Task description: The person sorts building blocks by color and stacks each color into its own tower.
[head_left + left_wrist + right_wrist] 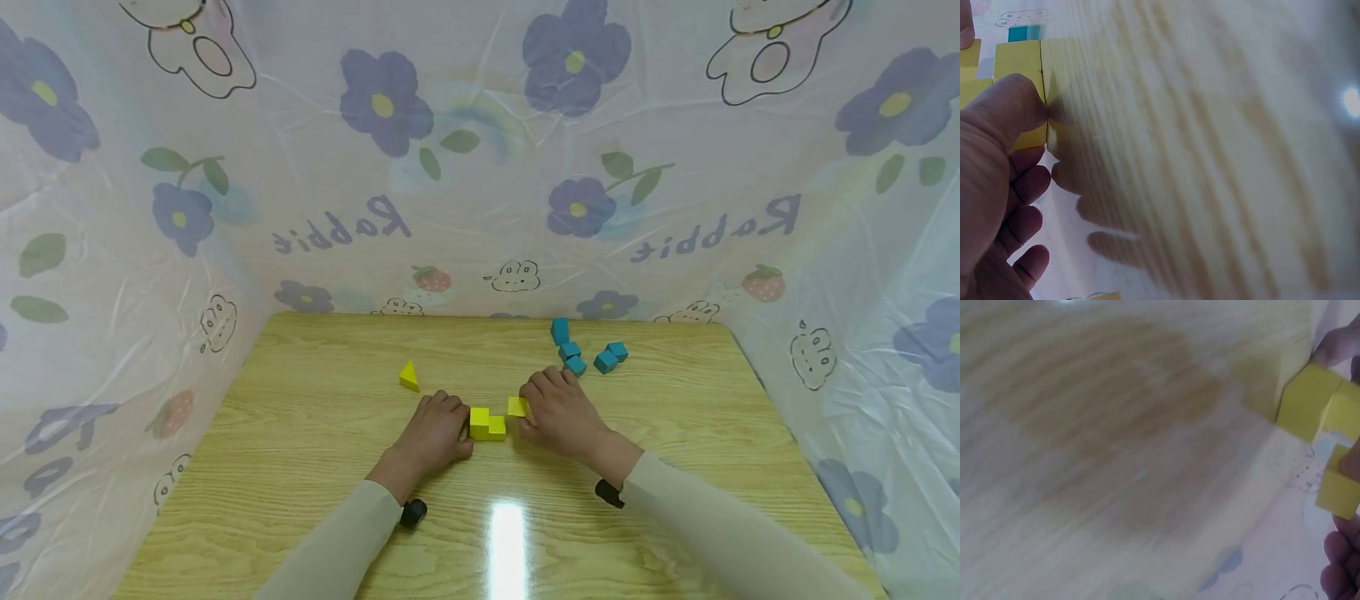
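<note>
My left hand holds the left end of a small group of yellow blocks, and its thumb lies across a yellow face in the left wrist view. The group has a taller part on the left and a lower block on its right. Between thumb and fingers, my right hand pinches a separate yellow cube. That cube is a short gap from the group in the right wrist view. Fingers partly cover both.
A yellow triangular block stands on the wooden table, beyond my left hand. Several blue blocks lie beyond my right hand. A patterned cloth rises behind and beside the table.
</note>
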Motion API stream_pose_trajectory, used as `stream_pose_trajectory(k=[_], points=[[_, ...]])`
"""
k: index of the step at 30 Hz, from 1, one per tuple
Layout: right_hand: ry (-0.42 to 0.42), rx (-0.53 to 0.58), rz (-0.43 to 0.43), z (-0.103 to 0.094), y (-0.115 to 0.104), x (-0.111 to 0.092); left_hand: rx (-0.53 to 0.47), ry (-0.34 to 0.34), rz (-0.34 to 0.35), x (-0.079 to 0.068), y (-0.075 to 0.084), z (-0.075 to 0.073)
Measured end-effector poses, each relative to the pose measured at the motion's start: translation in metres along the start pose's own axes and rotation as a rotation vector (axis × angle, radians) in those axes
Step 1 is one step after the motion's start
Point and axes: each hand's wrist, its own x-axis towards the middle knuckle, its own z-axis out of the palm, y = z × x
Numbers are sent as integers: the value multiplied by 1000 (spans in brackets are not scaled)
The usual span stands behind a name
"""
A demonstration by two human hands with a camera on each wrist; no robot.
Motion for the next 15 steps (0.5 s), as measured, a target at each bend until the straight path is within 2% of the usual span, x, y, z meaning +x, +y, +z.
stream_pose_trajectory(k=[6,15], points=[[-43,79,3,2,-13,3,3,-5,-5,1,1,0],[-54,108,3,7,-17,6,12,11,2,1,0,0]])
